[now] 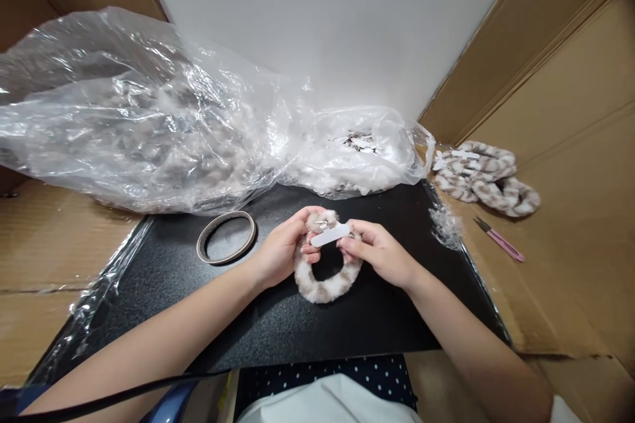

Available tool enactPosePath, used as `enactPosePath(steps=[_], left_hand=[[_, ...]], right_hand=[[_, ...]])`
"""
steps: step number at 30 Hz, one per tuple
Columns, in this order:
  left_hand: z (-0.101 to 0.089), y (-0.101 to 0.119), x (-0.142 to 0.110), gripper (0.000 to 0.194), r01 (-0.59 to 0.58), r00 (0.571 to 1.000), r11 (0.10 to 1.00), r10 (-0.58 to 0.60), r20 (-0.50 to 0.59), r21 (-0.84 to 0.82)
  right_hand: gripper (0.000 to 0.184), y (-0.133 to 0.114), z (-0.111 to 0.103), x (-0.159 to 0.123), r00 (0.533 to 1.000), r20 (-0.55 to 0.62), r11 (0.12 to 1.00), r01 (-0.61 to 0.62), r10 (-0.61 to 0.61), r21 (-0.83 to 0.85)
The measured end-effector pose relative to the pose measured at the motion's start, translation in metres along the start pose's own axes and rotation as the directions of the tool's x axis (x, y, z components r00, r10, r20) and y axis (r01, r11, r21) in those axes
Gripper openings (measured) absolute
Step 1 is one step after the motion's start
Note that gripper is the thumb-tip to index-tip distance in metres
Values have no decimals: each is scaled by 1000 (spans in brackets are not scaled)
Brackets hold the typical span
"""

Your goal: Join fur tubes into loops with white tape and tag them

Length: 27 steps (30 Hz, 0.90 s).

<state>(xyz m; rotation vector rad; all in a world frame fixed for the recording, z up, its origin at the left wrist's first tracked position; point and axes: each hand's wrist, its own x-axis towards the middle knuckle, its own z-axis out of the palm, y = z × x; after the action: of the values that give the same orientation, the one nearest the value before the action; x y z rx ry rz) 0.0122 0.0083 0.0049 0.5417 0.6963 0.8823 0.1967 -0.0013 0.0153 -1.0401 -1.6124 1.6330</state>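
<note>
A fluffy ring (pixel 325 287) in white with brown-grey patches hangs between my two hands over the black table. My left hand (pixel 285 244) grips its upper left part, near a short fluffy end with a small metal-looking piece. My right hand (pixel 380 251) is closed at the upper right, thumb and fingers pinching the ring and the end of a white tag (pixel 331 235). The tag lies slantwise across the ring's top. Some fingers are hidden behind the fluffy material.
A roll of tape-like hoop (pixel 227 260) lies left on the black table (pixel 278 334). Clear plastic bags (pixel 149 139) of fluffy pieces and white tags (pixel 357 152) stand behind. At right are finished-looking fluffy rings (pixel 506 195), pink-handled snips (pixel 501 242) and crumpled clear plastic (pixel 445 226). Cardboard surrounds the table.
</note>
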Motion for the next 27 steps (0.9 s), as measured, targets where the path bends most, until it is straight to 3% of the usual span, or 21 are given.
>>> enactPosePath(steps=[4, 7, 14, 16, 19, 22, 25, 27], left_hand=[[-4, 2, 0, 25, 68, 997, 996, -67, -28, 55], [-3, 1, -1, 17, 54, 998, 985, -48, -36, 167], [-2, -2, -4, 26, -21, 1000, 955, 26, -16, 296], [-2, -1, -6, 31, -25, 999, 959, 17, 31, 284], [-2, 0, -7, 41, 11, 981, 965, -62, 186, 261], [-2, -1, -7, 41, 15, 953, 959, -100, 286, 284], [-4, -1, -7, 34, -6, 958, 955, -80, 275, 297], [-5, 0, -6, 31, -7, 961, 949, -81, 265, 314]], right_hand=[[25, -9, -16, -4, 998, -51, 975, 32, -45, -220], [21, -14, -18, -7, 995, -47, 931, 64, -86, -359], [12, -15, -17, -8, 970, -41, 870, 195, -239, -452], [10, -16, -20, -8, 943, -12, 810, 279, -333, -515], [20, -18, -22, -9, 909, 48, 690, 347, -414, -635], [29, -18, -17, -9, 912, 67, 601, 321, -405, -732], [30, -17, -13, -11, 909, 44, 546, 287, -414, -787], [29, -17, -22, -17, 896, -16, 516, 241, -445, -822]])
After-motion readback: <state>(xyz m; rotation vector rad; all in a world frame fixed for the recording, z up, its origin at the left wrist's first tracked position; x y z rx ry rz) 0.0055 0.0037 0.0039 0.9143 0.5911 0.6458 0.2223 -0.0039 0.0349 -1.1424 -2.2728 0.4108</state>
